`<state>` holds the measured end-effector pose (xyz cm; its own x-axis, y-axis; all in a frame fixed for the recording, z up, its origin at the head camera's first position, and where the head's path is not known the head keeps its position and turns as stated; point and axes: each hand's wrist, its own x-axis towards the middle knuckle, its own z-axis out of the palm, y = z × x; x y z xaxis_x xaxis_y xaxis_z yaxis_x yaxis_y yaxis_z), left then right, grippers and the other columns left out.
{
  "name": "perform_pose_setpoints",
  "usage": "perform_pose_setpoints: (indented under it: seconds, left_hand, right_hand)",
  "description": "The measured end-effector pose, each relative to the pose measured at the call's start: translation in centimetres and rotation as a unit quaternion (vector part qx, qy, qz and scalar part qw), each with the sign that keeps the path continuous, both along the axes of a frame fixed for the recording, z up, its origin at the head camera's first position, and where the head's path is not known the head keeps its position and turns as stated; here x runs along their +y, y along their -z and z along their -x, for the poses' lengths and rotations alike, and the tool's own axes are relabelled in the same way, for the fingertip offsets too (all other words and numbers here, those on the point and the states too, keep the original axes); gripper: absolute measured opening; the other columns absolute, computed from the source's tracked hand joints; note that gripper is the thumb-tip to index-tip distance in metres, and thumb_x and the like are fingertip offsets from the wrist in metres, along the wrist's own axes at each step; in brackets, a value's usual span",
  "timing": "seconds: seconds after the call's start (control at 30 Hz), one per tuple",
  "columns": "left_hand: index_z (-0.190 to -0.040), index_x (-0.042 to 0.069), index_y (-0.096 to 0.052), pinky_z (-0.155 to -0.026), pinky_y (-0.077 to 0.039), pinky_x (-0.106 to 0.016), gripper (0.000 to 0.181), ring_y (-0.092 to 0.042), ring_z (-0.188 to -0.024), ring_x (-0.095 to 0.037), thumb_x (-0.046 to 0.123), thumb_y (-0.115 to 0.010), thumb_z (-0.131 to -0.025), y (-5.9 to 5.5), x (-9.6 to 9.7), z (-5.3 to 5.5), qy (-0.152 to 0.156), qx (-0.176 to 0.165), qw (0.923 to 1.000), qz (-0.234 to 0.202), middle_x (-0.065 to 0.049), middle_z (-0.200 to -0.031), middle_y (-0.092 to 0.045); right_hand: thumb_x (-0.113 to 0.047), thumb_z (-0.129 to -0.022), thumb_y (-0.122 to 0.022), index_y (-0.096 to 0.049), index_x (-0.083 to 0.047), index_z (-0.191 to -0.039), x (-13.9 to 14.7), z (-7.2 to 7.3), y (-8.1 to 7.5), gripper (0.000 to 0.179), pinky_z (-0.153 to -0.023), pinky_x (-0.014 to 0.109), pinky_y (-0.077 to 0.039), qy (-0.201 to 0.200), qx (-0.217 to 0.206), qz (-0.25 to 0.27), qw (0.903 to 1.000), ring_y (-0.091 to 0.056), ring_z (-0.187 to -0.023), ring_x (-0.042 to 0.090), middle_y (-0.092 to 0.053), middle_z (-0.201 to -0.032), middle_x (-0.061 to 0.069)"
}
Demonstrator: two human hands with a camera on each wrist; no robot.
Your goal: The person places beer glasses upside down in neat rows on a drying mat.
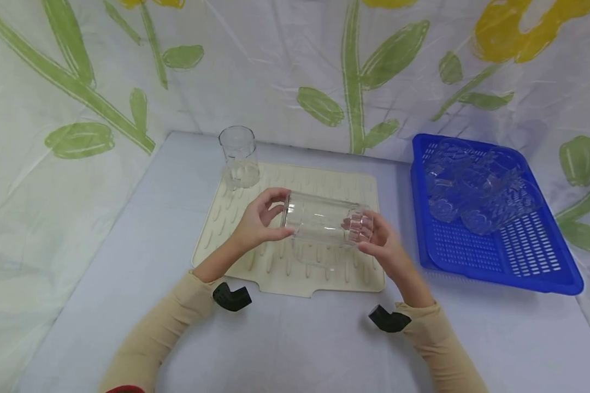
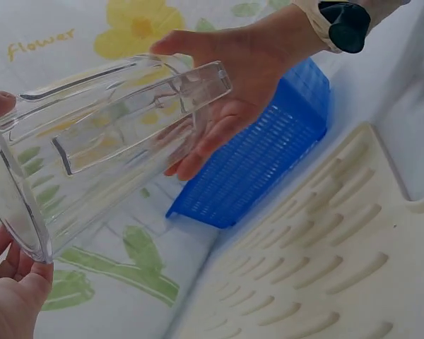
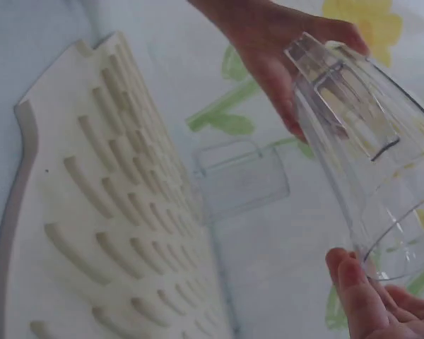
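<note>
A clear handled jug (image 1: 319, 218) lies sideways in the air over the beige drying mat (image 1: 270, 267), held between both hands. My left hand (image 1: 260, 218) grips its wide end at the left, thumb below and fingers above in the head view. At the other, faceted end, my right hand (image 1: 385, 240) holds the jug with thumb and fingers spread round it. The left wrist view shows the jug's long handle (image 2: 141, 116) facing that camera. Another clear vessel (image 1: 239, 158) stands upright at the mat's back left corner.
A blue perforated basket (image 1: 472, 256) on the right holds several clear vessels (image 1: 477, 185) lying together. Rows of raised ridges cover the mat. Behind the table (image 1: 295, 338) hangs a white cloth (image 1: 265, 82) with printed flowers.
</note>
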<state>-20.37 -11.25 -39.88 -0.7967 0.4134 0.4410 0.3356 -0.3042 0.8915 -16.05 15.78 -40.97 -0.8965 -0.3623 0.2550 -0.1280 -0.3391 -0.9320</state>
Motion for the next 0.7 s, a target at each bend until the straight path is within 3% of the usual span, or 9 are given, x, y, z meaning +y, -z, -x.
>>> perform_pose_setpoints:
  seconds: [0.13, 0.27, 0.37, 0.6, 0.7]
  left_hand:
    - [-0.117, -0.023, -0.032, -0.089, -0.036, -0.026, 0.09, -0.039, -0.106, -0.018, 0.031, -0.08, -0.063, -0.9, -0.2, 0.3, 0.003, 0.01, 0.9999, 0.012, -0.016, -0.116, -0.041]
    - [-0.119, -0.021, -0.034, -0.092, -0.035, -0.031, 0.073, -0.039, -0.107, -0.021, 0.002, -0.076, -0.064, -2.0, -0.3, 0.6, 0.015, 0.025, 0.9989, 0.037, -0.019, -0.117, -0.042]
    - [-0.119, -0.019, -0.037, -0.094, -0.034, -0.033, 0.067, -0.04, -0.107, -0.022, -0.015, -0.069, -0.06, -2.8, -0.4, 0.9, 0.015, 0.035, 0.996, 0.081, -0.022, -0.117, -0.042]
    - [-0.118, -0.015, -0.042, -0.091, -0.036, -0.035, 0.065, -0.043, -0.105, -0.022, -0.014, -0.072, -0.06, -3.8, -0.2, 1.4, 0.009, 0.082, 0.9878, 0.132, -0.021, -0.116, -0.045]
    - [-0.118, -0.013, -0.043, -0.092, -0.036, -0.034, 0.065, -0.043, -0.105, -0.022, -0.01, -0.074, -0.061, -4.3, 0.1, 1.4, 0.004, 0.102, 0.9848, 0.14, -0.019, -0.117, -0.045]
  right_hand:
    - [-0.006, -0.078, -0.068, -0.03, -0.012, -0.135, 0.0, 0.2, 0.2, 0.069, -0.09, 0.033, -0.04, -0.024, 0.02, -0.022, 0.9993, -0.047, -0.11, 0.022, -0.052, -0.119, 0.008]
    - [-0.002, -0.076, -0.069, -0.032, -0.014, -0.133, 0.1, 0.0, 0.4, 0.069, -0.094, 0.031, -0.036, -0.026, 0.024, -0.032, 0.9989, -0.045, -0.113, 0.02, -0.05, -0.121, 0.006]
    - [0.0, -0.074, -0.071, -0.034, -0.014, -0.132, 0.1, 0.0, 0.5, 0.07, -0.095, 0.026, -0.033, -0.015, 0.03, -0.055, 0.9979, -0.044, -0.115, 0.017, -0.049, -0.123, 0.005]
    - [0.01, -0.069, -0.07, -0.034, -0.001, -0.131, 0.0, 0.0, 0.5, 0.072, -0.093, 0.028, -0.035, 0.017, 0.072, -0.155, 0.9851, -0.036, -0.118, 0.037, -0.037, -0.126, 0.032]
    - [0.015, -0.066, -0.07, -0.034, 0.005, -0.128, -0.3, 0.0, 0.6, 0.072, -0.094, 0.035, -0.035, 0.036, 0.078, -0.199, 0.9762, -0.036, -0.118, 0.036, -0.04, -0.125, 0.031]
